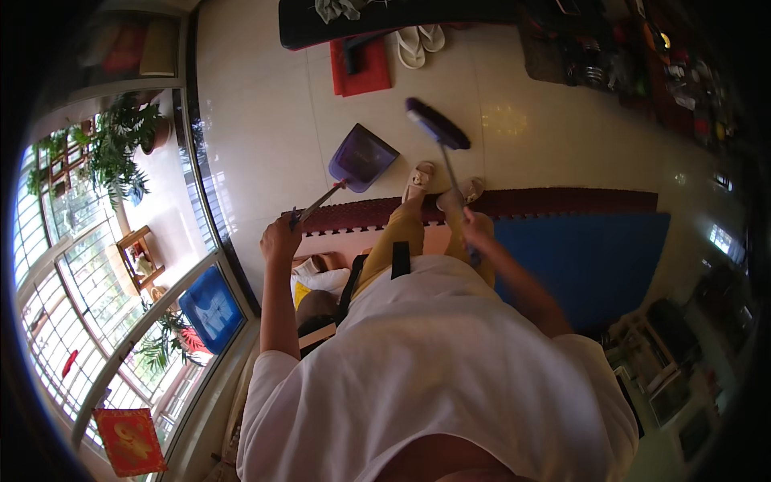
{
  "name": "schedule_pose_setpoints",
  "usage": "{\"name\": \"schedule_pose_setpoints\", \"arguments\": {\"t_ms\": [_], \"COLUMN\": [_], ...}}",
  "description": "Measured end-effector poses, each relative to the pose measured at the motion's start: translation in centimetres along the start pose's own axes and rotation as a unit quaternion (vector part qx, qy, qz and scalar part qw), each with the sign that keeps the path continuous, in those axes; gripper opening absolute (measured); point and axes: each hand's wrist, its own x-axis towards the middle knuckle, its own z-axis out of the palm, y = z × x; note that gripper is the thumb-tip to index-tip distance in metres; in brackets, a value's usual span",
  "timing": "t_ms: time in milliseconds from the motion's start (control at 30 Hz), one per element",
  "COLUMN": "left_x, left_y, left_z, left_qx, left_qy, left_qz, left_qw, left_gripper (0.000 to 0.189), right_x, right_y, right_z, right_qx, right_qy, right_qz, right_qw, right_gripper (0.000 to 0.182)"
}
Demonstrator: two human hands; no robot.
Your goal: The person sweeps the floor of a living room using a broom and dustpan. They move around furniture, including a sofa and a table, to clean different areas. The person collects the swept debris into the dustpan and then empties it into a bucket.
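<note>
My left hand (280, 240) is closed around the handle end of a purple dustpan (364, 158), whose pan lies at or just above the pale tiled floor, left of my feet. My right hand (477, 230) grips the grey stick of a broom (438, 125). The broom's dark purple head is ahead of my feet, to the right of the dustpan and apart from it. Slight blur covers the broom and my right forearm. Whether the bristles touch the floor I cannot tell.
Beyond the broom, a red mat (370, 67) and white flip-flops (412, 48) lie by a black bench (397, 18). A dark red mat strip (572, 202) and a blue foam mat (590, 259) are at my right. Glass sliding doors (208, 241) with plants behind stand left.
</note>
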Motion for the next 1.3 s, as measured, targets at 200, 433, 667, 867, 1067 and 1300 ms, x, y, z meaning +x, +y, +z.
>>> {"name": "schedule_pose_setpoints", "arguments": {"t_ms": [200,433,667,867,1067,1300], "left_x": [-1.2,-4.2,-4.0,-2.8,-0.9,4.8], "left_y": [-1.6,-4.2,-5.5,-5.8,-3.7,5.7], "left_z": [1.8,4.2,6.3,5.5,3.2,-0.2], "left_qx": [-0.039,-0.12,-0.118,-0.138,-0.131,-0.205], "left_qy": [0.004,0.006,0.03,0.001,0.014,-0.018], "left_qz": [-0.04,-0.079,-0.097,-0.115,0.001,0.125], "left_qw": [0.998,0.99,0.988,0.984,0.991,0.971], "left_gripper": [0.033,0.034,0.033,0.04,0.039,0.041], "right_x": [-3.1,-4.6,1.3,-1.8,-9.3,-16.4], "right_y": [0.1,-10.4,-14.7,-9.1,-5.6,-3.6], "right_z": [-0.2,-2.1,1.6,-1.5,-8.5,-14.1], "right_qx": [0.029,-0.129,-0.275,-0.182,-0.093,0.034], "right_qy": [-0.086,-0.037,-0.012,-0.176,-0.154,-0.043], "right_qz": [-0.083,-0.098,-0.071,-0.047,-0.063,-0.059], "right_qw": [0.992,0.986,0.959,0.966,0.982,0.997], "right_gripper": [0.049,0.047,0.049,0.047,0.048,0.045]}}
